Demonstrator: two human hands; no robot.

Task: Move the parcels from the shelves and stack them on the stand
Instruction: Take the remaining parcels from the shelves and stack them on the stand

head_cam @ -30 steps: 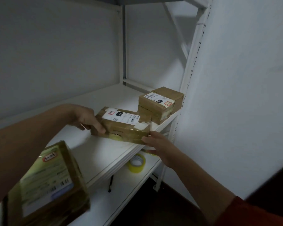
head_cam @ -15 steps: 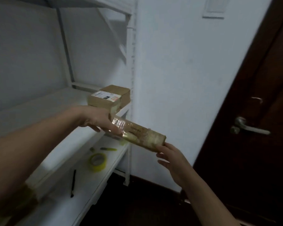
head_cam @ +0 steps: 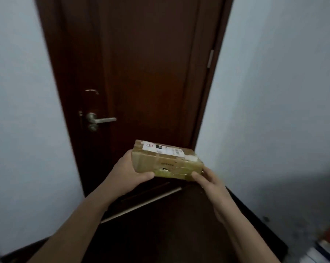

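Both hands grasp the parcel (head_cam: 166,160) at its ends, left hand (head_cam: 130,173) and right hand (head_cam: 211,185), holding it in mid-air before a dark door (head_cam: 141,73) with a metal handle (head_cam: 101,120), between pale walls (head_cam: 274,92).

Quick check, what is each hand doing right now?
Left hand: grips the left end of the parcel.
Right hand: holds the parcel at its right corner.
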